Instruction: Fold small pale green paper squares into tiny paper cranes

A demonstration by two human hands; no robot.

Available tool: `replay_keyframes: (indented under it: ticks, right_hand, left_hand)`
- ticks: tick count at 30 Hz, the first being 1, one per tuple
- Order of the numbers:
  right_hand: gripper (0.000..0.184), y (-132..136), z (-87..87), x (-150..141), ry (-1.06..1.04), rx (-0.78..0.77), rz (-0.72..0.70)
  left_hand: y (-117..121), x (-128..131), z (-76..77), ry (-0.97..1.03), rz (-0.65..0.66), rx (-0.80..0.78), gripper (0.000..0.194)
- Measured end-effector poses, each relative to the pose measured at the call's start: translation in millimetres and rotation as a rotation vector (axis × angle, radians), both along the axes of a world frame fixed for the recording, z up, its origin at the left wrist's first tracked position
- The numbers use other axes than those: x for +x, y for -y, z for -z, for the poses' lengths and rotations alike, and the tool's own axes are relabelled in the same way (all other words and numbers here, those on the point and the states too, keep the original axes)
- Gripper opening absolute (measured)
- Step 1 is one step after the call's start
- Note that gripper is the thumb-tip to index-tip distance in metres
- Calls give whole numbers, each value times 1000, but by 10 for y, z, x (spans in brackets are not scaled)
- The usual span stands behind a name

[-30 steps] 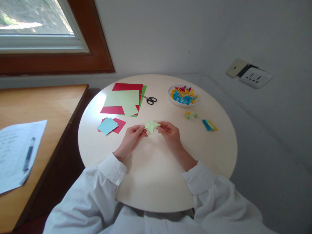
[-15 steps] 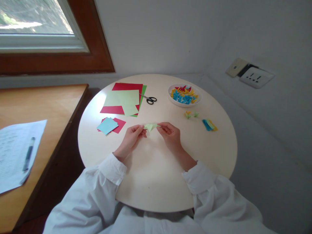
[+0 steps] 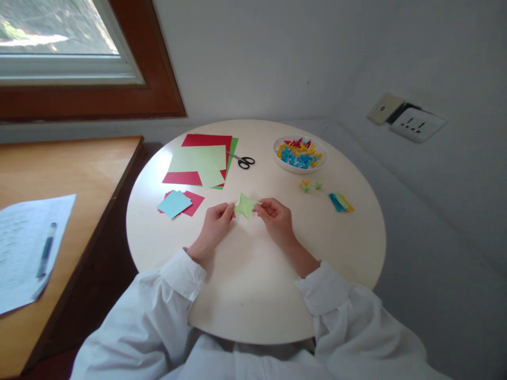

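A pale green folded paper (image 3: pixel 245 206) (four-pointed, like a star) is held over the table (image 3: pixel 253 285). Its left point is pinched between the thumb and fingers of the left hand (image 3: pixel 217 217); its right point is gripped likewise by the right hand (image 3: pixel 276 215), fingers nearly closed. Scissors (image 3: pixel 245 162) and a dish (image 3: pixel 295 170) of folded paper shapes (image 3: pixel 299 158) are set farther back.

brown-framed window (image 3: pixel 59 31) | wooden desk (image 3: pixel 83 169): written sheet (image 3: pixel 24 253), pen (image 3: pixel 46 250) atop it | wall (image 3: pixel 455 63): socket plate (image 3: pixel 418 125) beside cream plate (image 3: pixel 385 108)
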State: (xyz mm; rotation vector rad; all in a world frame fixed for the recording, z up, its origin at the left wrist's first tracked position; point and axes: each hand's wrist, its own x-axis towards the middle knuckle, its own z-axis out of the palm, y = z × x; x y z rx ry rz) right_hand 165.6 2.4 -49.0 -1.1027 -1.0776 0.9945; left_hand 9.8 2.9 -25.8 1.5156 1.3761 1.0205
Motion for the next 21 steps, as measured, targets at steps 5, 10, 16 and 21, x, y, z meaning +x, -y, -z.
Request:
replay_keyframes:
  ticks: [5,10,16,21]
  right_hand:
    - [30,-6,7,9,-3,35,-34]
    - [26,5,3,22,39,40,-78]
    - [20,21,-10,12,43,29,-81]
    - [19,27,-12,8,48,31,-59]
  left_hand:
    - [2,-2,-1,-19,-3,6,40]
    - [14,-7,-16,-11,2,-1,41]
    - [22,0,-38,38,-4,0,42]
    - [1,-18,15,56,-13,42,42]
